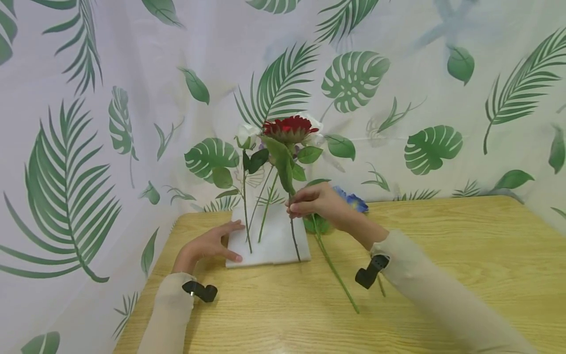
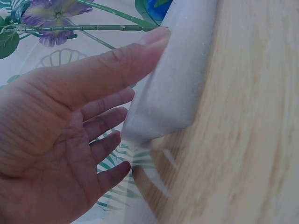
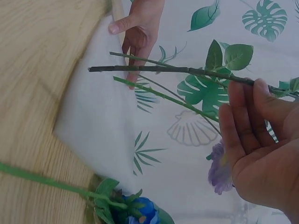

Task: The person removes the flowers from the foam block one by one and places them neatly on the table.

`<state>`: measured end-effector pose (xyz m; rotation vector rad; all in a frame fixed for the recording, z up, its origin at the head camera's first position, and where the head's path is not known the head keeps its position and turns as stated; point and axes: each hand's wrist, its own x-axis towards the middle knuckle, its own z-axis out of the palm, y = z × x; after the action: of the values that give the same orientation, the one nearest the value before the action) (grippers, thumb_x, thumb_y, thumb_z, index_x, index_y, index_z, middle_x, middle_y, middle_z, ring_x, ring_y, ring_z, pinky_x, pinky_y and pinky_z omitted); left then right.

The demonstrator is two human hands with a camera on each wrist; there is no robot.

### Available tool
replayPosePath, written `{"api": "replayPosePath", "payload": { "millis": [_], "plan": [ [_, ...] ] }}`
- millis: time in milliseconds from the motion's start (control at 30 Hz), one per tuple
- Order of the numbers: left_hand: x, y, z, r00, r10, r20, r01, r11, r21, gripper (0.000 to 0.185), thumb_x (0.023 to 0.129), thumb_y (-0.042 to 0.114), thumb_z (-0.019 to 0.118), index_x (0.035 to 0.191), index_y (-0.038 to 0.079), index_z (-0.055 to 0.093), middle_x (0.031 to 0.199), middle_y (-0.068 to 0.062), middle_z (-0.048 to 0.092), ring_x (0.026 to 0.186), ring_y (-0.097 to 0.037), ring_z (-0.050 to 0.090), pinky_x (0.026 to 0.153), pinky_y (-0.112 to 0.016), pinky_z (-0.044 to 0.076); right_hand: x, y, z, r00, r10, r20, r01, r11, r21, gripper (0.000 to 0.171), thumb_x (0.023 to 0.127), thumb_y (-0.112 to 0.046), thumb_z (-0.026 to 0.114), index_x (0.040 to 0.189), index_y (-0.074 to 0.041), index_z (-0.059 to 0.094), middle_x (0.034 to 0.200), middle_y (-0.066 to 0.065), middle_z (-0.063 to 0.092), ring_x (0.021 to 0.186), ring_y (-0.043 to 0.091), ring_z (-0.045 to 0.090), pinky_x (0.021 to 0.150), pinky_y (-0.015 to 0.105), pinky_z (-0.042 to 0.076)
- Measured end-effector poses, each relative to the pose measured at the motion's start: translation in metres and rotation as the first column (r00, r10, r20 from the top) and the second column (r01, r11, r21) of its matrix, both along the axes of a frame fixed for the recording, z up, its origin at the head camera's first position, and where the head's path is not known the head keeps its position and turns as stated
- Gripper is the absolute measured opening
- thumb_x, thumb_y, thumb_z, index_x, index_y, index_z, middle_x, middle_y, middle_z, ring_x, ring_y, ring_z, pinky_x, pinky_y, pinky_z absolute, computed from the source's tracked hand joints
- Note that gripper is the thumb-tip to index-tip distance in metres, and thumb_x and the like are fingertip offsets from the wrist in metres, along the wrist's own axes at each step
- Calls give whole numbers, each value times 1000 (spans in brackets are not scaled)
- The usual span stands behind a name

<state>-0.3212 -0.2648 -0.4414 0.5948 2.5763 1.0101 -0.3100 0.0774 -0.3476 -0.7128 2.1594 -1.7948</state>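
Note:
My right hand [image 1: 325,202] pinches the dark stem [image 3: 154,68] of a red flower [image 1: 289,129] between thumb and fingers. The flower is upright, and its bare stem end overlaps the front right part of a white foam block [image 1: 278,250]. At the block's left side is my left hand [image 1: 208,248], thumb at the front edge and fingers spread loosely along the side. A white rose [image 1: 247,135] stands in the block at left. Beside it rise green stems [image 1: 268,206]; a purple flower [image 2: 56,18] shows in the left wrist view. Another white bloom is partly hidden behind the red one.
A blue flower [image 1: 355,202] lies on the wooden table [image 1: 442,255] right of the block, partly behind my right hand. A green stem [image 1: 336,275] stretches toward the table's front. Behind stands a leaf-patterned curtain [image 1: 398,88].

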Motion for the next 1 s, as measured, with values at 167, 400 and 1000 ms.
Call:
{"api": "replayPosePath", "payload": {
  "millis": [167, 400, 1000],
  "plan": [
    [-1, 0, 1, 1000, 1, -5, -1, 1000, -10, 95, 77, 25, 90, 157, 12, 40, 171, -10, 19, 159, -38, 8, 127, -61, 14, -1, 14, 4, 997, 71, -19, -70, 997, 43, 20, 95, -8, 71, 110, 4, 75, 101, 4, 79, 92, 17, 76, 89, 39, 62],
    [-2, 0, 1, 1000, 5, 6, -5, 1000, 4, 95, 77, 23, 90, 157, 11, 40, 171, -12, 19, 159, -39, 7, 126, -62, 14, -1, 37, 12, 991, 133, -25, -130, 987, 96, 21, 94, -9, 72, 109, 6, 74, 97, 2, 79, 93, 19, 76, 94, 44, 60],
    [-4, 1, 1, 1000, -8, 13, 7, 999, 41, 94, 78, 20, 90, 157, 8, 39, 171, -15, 17, 158, -41, 6, 126, -62, 14, 2, 136, 42, 992, 28, -122, 3, 969, 246, 27, 97, -19, 71, 113, 2, 74, 105, 4, 78, 101, 21, 74, 94, 32, 59]
  ]
}}
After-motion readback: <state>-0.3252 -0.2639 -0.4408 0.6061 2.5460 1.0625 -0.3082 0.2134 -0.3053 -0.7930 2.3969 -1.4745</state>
